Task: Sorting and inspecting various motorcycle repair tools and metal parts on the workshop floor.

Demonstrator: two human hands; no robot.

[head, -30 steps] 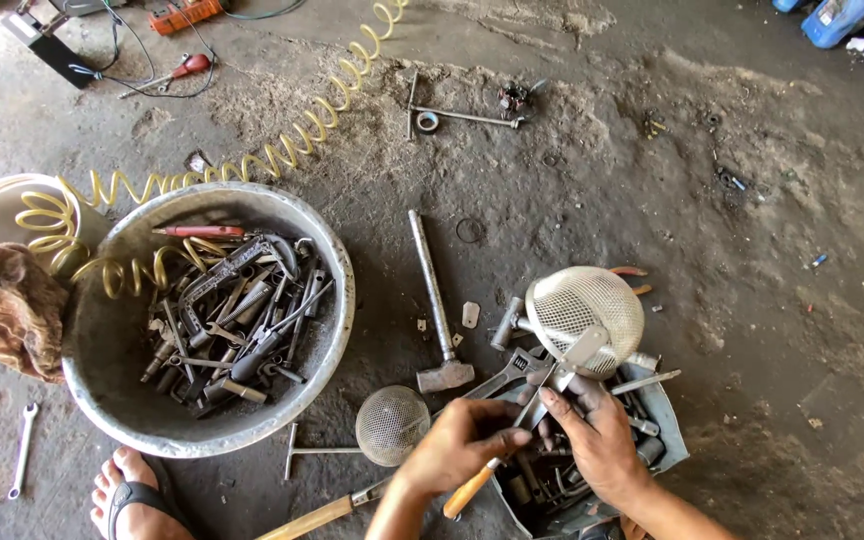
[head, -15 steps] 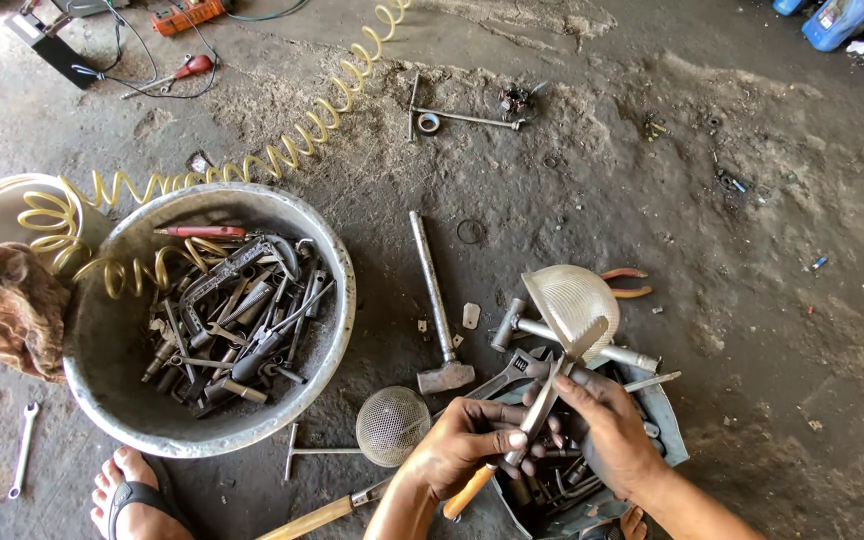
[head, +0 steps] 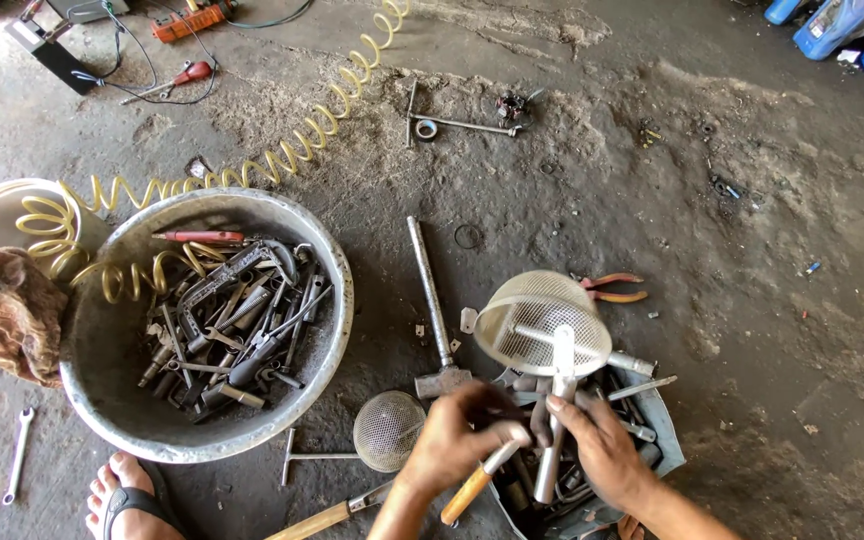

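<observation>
Where floor (head: 752, 330) lies gritty — hands sort tools; basin (head: 337, 300) beside.

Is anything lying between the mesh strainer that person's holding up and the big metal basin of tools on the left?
Yes. A hammer lies on the floor between the raised mesh strainer, whose handle the right hand grips, and the metal basin. A smaller strainer lies lower, near the left hand.

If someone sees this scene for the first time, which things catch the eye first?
Probably the big metal basin at left, filled with tools, with a yellow coiled hose running over it. At lower centre, the left hand and right hand meet under a white mesh strainer, above a tray of tools.
</observation>
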